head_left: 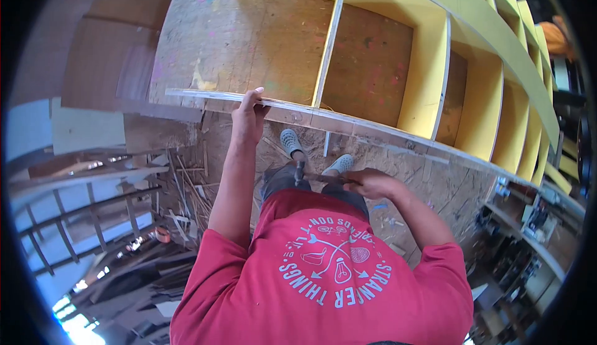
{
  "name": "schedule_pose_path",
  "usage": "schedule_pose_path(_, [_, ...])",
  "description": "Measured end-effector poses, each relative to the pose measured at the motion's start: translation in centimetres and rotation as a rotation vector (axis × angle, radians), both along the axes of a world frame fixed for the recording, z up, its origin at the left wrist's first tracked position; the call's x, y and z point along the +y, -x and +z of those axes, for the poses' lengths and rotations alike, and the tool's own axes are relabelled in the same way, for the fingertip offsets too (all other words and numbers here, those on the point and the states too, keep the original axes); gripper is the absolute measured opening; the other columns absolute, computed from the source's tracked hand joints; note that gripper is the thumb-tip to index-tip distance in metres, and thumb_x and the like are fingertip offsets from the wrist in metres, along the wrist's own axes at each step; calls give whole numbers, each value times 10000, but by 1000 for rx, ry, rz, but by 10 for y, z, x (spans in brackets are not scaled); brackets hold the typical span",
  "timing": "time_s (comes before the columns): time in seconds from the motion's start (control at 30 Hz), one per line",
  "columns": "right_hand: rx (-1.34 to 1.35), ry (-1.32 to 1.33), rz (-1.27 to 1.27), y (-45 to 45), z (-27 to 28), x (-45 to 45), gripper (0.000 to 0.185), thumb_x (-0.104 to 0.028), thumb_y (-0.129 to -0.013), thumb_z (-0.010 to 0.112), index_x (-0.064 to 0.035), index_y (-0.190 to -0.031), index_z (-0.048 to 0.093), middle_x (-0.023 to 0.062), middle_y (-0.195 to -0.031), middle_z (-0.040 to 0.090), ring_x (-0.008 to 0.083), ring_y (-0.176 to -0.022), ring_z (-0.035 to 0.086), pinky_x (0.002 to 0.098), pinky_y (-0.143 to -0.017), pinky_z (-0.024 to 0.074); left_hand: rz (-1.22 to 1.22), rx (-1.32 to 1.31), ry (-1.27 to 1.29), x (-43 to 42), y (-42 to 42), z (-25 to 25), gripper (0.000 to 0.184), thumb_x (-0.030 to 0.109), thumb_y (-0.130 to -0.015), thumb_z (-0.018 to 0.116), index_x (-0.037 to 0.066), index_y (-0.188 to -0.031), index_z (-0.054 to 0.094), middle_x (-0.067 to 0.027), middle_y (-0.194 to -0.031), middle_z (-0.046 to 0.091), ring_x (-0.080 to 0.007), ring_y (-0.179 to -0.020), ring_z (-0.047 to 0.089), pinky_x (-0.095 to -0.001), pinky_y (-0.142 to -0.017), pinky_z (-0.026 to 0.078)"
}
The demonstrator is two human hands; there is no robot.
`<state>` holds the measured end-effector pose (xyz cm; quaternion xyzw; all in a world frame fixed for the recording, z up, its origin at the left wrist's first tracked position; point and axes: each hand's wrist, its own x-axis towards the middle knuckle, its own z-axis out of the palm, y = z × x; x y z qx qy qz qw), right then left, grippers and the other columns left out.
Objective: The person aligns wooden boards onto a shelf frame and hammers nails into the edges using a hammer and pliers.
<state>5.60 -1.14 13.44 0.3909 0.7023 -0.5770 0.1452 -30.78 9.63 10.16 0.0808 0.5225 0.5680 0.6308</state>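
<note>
A yellow shelf unit with open compartments (429, 65) lies in front of me on a worn wooden worktop (205, 40). My left hand (247, 118) grips the near long board (292, 107) of the unit, thumb on its upper edge and the other fingers hidden under it. Low in front of my body, my right hand (371, 184) is closed around the handle of a hammer (323, 177). The hammer head (300, 171) points left, apart from the shelf unit.
Wood scraps and strips (186, 183) litter the dirt floor by my feet. Brown sheets (106, 65) are at the far left, above a dark slatted frame (87, 220). Shelving with small items (528, 214) stands at right. An orange shape (558, 37) shows beyond the unit.
</note>
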Motion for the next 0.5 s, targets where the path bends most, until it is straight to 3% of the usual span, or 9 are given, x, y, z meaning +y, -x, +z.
schedule_pose_path(0.03, [45,-60,25,-4,-14,-2,450,-417,-1059,559,-145,-1413,615,218,-1195,733,456,-1061,697,505,-944,528,52,16,-1,1,-9,6,188,199,-887,796,110,-910,633,-27,-904,600,-171,-873,628,-368,-847,542])
schedule_pose_path(0.1, [17,-54,89,-10,-22,10,490,-425,-1059,558,-137,-1453,600,241,-1197,723,451,-1080,696,506,-947,528,91,27,-28,1,-10,0,194,200,-885,798,112,-898,626,-26,-891,588,-169,-853,618,-371,-816,545])
schedule_pose_path(0.2, [-47,-104,-159,-11,-27,24,508,-417,-1056,569,-124,-1471,583,262,-1167,720,451,-1067,698,513,-924,529,114,56,-29,0,-15,2,212,209,-882,795,128,-862,600,-21,-866,568,-162,-806,600,-370,-767,548])
schedule_pose_path(0.23, [128,-275,-164,-13,-40,23,504,-397,-1051,588,-111,-1465,586,269,-1151,721,453,-1052,699,511,-906,531,117,56,-32,1,-14,0,216,211,-881,795,131,-856,596,-20,-863,566,-162,-799,598,-367,-763,547])
schedule_pose_path(0.27, [51,-178,-61,-19,-44,22,497,-387,-1051,590,-114,-1466,587,268,-1133,723,455,-1041,699,514,-897,530,119,55,-36,1,-13,-1,221,214,-880,794,133,-850,591,-19,-859,563,-162,-792,597,-364,-759,547])
schedule_pose_path(0.33, [-108,6,134,-4,3,35,483,-367,-1052,594,-120,-1467,590,265,-1096,727,458,-1018,701,519,-878,529,110,88,-20,2,-12,-3,233,228,-886,786,140,-828,577,-20,-859,566,-168,-785,601,-356,-748,554])
schedule_pose_path(0.43, [136,-8,261,-14,-18,32,405,-361,-1048,596,-101,-1354,647,255,-1032,730,455,-974,705,520,-837,524,106,105,-34,4,-14,0,233,234,-894,777,138,-824,577,-21,-855,564,-172,-786,607,-362,-746,568])
schedule_pose_path(0.5, [134,-93,-23,-15,-21,42,350,-360,-1045,597,-79,-1245,656,236,-983,725,445,-938,703,525,-810,512,117,118,-22,3,-14,1,227,236,-900,771,136,-827,580,-20,-851,562,-171,-784,609,-365,-746,581])
